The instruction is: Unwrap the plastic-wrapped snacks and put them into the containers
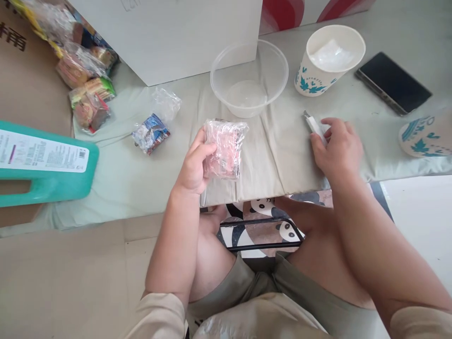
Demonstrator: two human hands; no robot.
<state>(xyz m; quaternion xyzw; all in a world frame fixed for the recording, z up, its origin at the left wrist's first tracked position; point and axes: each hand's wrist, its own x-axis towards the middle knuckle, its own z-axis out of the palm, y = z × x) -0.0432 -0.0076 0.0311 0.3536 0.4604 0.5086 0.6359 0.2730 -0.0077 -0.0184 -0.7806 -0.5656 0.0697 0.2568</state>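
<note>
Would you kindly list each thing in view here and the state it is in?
Left hand: gripping a pink snack packet, sealed.
Right hand: resting on a small white tool on the cloth.
Clear plastic bowl: upright, empty.
Paper cup: upright, clear plastic inside.
Phone: flat, screen dark.
Blue wrapped packet: lying loose, untouched.
Teal jug: on its side.

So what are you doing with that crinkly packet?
A person sits at a low table covered with a pale cloth. The left hand holds up a small clear-wrapped pink packet. The right hand rests on the cloth, fingers on a small white tool, maybe a cutter. Beyond them stand an empty clear plastic bowl, a paper cup and a dark phone. More wrapped snacks lie to the left.
</note>
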